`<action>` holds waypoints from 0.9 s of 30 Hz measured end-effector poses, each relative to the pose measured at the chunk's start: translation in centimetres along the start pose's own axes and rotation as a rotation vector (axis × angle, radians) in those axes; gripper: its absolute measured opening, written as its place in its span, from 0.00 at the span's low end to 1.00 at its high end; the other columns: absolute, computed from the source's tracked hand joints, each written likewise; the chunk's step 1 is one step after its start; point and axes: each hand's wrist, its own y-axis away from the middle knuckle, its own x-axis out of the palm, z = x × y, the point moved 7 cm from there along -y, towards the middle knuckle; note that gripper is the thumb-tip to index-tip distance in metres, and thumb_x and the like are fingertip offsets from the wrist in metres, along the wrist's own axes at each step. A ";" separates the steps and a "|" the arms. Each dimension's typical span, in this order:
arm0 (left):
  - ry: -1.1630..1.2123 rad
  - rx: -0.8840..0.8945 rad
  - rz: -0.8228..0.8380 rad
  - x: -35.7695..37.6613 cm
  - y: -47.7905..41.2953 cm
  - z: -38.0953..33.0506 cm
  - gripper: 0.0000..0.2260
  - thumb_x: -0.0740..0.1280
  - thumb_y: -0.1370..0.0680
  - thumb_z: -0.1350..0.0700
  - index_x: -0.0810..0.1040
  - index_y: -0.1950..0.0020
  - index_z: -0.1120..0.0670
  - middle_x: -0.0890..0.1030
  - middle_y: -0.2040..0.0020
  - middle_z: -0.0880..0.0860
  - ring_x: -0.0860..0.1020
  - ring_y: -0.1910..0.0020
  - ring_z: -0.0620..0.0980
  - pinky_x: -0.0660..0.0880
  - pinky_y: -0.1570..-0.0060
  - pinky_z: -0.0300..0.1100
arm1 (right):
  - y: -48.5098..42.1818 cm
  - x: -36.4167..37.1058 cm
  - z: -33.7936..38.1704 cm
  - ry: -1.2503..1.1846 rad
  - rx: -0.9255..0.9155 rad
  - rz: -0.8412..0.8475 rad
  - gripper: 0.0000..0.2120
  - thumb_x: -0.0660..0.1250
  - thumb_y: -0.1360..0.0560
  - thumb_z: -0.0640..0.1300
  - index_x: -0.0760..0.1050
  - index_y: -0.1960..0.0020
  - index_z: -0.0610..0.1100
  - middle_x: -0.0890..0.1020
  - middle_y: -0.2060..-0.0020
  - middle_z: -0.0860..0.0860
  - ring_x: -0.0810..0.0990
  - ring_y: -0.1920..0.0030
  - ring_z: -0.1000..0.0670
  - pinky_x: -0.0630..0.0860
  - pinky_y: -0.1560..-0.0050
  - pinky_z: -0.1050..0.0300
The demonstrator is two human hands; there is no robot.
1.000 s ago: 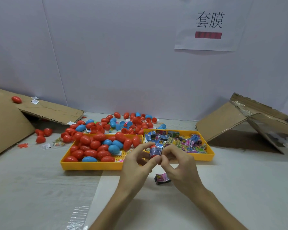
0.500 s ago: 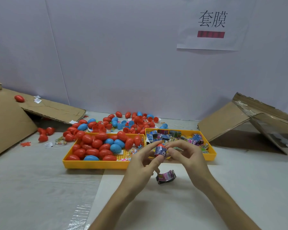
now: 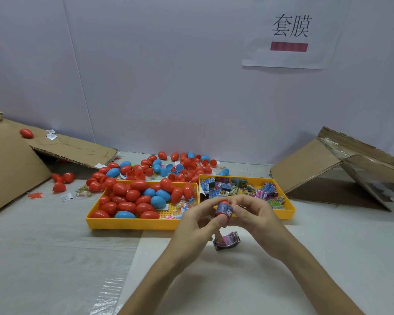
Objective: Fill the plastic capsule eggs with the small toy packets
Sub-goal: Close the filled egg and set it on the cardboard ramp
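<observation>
I hold a red capsule egg (image 3: 224,210) upright above the table, with a printed blue sleeve wrapped round its middle. My left hand (image 3: 196,226) pinches it from the left with thumb and fingers. My right hand (image 3: 255,217) pinches it from the right. Below the hands, a loose printed sleeve (image 3: 227,241) lies on the table. A yellow tray (image 3: 132,223) on the left holds several red and blue eggs (image 3: 132,196). The yellow tray (image 3: 289,212) on the right holds several small printed packets (image 3: 239,187).
More red and blue eggs (image 3: 182,164) lie loose behind the trays. Flattened cardboard (image 3: 14,160) leans at the left with a red egg (image 3: 26,133) on it. A cardboard box (image 3: 341,164) lies open at the right. A paper sign (image 3: 290,32) hangs on the white wall.
Both hands have lifted the egg slightly and turned it upright, so its red top shows above the sleeve. The loose sleeve on the table stays in place.
</observation>
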 end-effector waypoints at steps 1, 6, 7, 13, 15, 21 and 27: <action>0.006 0.005 0.002 0.0 0.0 -0.1 0.16 0.68 0.19 0.56 0.78 0.40 0.33 0.84 0.55 0.43 0.81 0.61 0.42 0.75 0.64 0.34 | 0.0 0.0 0.0 0.003 0.007 0.002 0.16 0.71 0.25 0.50 0.77 0.51 0.36 0.82 0.48 0.37 0.82 0.49 0.35 0.81 0.46 0.45; 0.026 0.001 0.022 0.1 0.2 -0.2 0.15 0.68 0.19 0.56 0.79 0.39 0.37 0.84 0.57 0.44 0.81 0.61 0.43 0.75 0.63 0.33 | 0.0 0.0 -0.1 -0.010 0.014 0.012 0.17 0.71 0.25 0.50 0.77 0.50 0.35 0.82 0.49 0.36 0.82 0.49 0.36 0.81 0.46 0.44; 0.033 0.001 0.025 0.1 0.2 -0.2 0.15 0.68 0.19 0.56 0.79 0.39 0.37 0.84 0.57 0.44 0.81 0.60 0.42 0.75 0.63 0.33 | 0.0 0.0 -0.1 -0.013 0.012 0.014 0.16 0.71 0.25 0.50 0.77 0.50 0.35 0.82 0.49 0.36 0.82 0.49 0.36 0.81 0.46 0.45; 0.058 0.020 0.043 0.3 0.3 -0.7 0.18 0.68 0.19 0.55 0.80 0.43 0.30 0.83 0.56 0.44 0.82 0.60 0.42 0.75 0.63 0.33 | 0.0 0.1 0.0 -0.058 0.008 0.031 0.20 0.70 0.25 0.48 0.75 0.49 0.30 0.82 0.49 0.34 0.83 0.51 0.38 0.81 0.48 0.49; 0.044 0.017 0.048 0.3 0.3 -0.7 0.18 0.68 0.19 0.54 0.79 0.44 0.26 0.83 0.55 0.43 0.82 0.60 0.43 0.76 0.63 0.33 | 0.0 0.2 0.1 -0.066 0.009 0.036 0.18 0.70 0.25 0.48 0.76 0.49 0.32 0.82 0.50 0.36 0.83 0.50 0.39 0.81 0.48 0.49; 0.056 0.002 0.055 0.3 0.3 -0.3 0.16 0.67 0.19 0.53 0.78 0.39 0.31 0.84 0.56 0.46 0.82 0.61 0.44 0.75 0.63 0.34 | 0.1 0.4 0.5 -0.105 0.000 0.022 0.15 0.71 0.26 0.48 0.77 0.51 0.35 0.83 0.51 0.39 0.82 0.53 0.39 0.80 0.50 0.50; 0.101 -0.097 0.020 0.5 0.1 0.9 0.15 0.68 0.19 0.56 0.73 0.33 0.46 0.86 0.56 0.48 0.82 0.62 0.47 0.76 0.64 0.36 | 0.1 -0.4 0.4 -0.117 -0.011 -0.042 0.03 0.68 0.26 0.40 0.78 0.57 0.39 0.83 0.51 0.43 0.82 0.54 0.41 0.80 0.52 0.51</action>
